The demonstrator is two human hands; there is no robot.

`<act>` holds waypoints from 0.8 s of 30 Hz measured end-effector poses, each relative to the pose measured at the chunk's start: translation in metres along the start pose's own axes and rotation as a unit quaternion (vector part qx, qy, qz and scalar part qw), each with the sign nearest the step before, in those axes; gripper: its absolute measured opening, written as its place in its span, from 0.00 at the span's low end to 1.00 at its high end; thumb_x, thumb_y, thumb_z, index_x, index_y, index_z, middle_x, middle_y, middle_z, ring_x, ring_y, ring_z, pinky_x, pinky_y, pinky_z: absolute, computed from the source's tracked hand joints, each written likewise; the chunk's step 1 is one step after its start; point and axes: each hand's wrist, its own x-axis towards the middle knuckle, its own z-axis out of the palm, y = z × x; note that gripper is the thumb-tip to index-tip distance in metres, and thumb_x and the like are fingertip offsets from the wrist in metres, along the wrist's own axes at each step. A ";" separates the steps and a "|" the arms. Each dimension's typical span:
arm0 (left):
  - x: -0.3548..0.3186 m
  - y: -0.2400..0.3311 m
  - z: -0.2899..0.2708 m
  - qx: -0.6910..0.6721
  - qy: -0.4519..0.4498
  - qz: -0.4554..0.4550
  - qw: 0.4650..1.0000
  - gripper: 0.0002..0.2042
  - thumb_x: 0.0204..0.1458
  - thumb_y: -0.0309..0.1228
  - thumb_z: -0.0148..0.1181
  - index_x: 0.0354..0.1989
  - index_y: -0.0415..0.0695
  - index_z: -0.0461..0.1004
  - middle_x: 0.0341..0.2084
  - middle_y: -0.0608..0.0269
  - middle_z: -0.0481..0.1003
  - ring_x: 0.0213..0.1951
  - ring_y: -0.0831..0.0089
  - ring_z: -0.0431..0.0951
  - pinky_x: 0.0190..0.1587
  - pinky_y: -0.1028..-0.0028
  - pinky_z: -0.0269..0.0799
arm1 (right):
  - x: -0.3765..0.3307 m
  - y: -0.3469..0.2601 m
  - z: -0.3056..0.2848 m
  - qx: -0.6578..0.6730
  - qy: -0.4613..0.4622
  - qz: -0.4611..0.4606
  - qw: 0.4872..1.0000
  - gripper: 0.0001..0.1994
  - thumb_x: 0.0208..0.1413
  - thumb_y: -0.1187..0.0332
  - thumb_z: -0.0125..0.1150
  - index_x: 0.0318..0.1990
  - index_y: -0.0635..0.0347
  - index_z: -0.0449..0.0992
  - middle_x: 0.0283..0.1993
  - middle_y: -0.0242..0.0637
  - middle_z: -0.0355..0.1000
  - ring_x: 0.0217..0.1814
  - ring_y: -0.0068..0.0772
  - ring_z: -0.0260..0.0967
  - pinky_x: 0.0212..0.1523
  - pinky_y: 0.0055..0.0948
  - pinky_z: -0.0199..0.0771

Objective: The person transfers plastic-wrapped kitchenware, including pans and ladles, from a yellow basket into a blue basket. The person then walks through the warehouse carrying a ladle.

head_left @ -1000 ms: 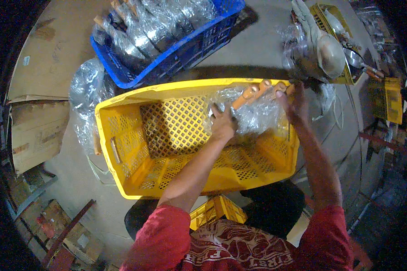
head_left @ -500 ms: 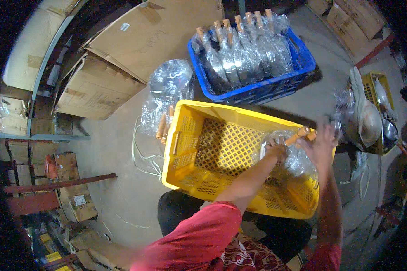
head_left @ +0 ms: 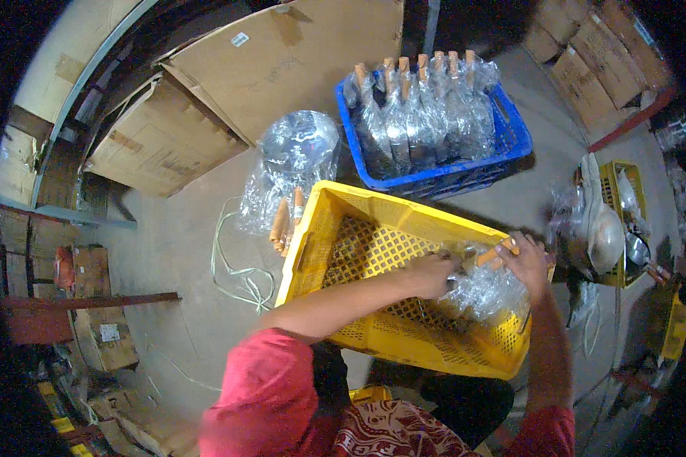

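Observation:
At the right end of the yellow crate lie plastic-wrapped pans with wooden handles; how many is hidden by the wrap. My right hand is closed around the handles, over the crate's right rim. Inside the crate, my left hand is curled with its knuckles up, against the left edge of the wrapping. What its fingers grip is hidden. The rest of the crate's lattice bottom shows bare to the left.
Beyond stands a blue crate with several wrapped, wooden-handled pans on edge. More wrapped pans lie on the floor at left, near loose cord. Cardboard boxes line the far left; another yellow crate stands right.
My left hand has drawn back leftward from beside the handles to the edge of the wrapping. My right hand has come down onto the handles. The view has shifted slightly.

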 end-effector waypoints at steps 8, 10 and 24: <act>-0.145 -0.136 -0.097 -0.069 0.459 -0.187 0.866 0.24 0.58 0.44 0.59 0.55 0.37 0.70 0.46 0.41 0.78 0.50 0.46 0.78 0.52 0.55 0.72 | 0.003 0.003 0.012 -0.010 0.026 -0.018 0.999 0.28 0.54 0.46 0.63 0.53 0.59 0.74 0.52 0.51 0.74 0.55 0.60 0.70 0.58 0.54 0.66; -0.154 -0.183 -0.113 -0.093 0.496 -0.271 0.820 0.25 0.58 0.46 0.59 0.54 0.37 0.71 0.46 0.42 0.78 0.50 0.46 0.78 0.52 0.55 0.72 | 0.006 0.004 0.014 -0.017 0.021 -0.009 1.000 0.28 0.54 0.47 0.63 0.54 0.59 0.74 0.52 0.52 0.74 0.55 0.59 0.70 0.58 0.54 0.66; -0.071 -0.318 -0.094 -0.108 0.367 -0.405 0.830 0.24 0.50 0.40 0.64 0.51 0.35 0.74 0.48 0.40 0.78 0.52 0.49 0.78 0.54 0.57 0.73 | 0.008 0.014 0.019 -0.022 -0.009 -0.008 1.000 0.30 0.55 0.49 0.63 0.59 0.60 0.71 0.55 0.55 0.72 0.59 0.57 0.68 0.59 0.52 0.66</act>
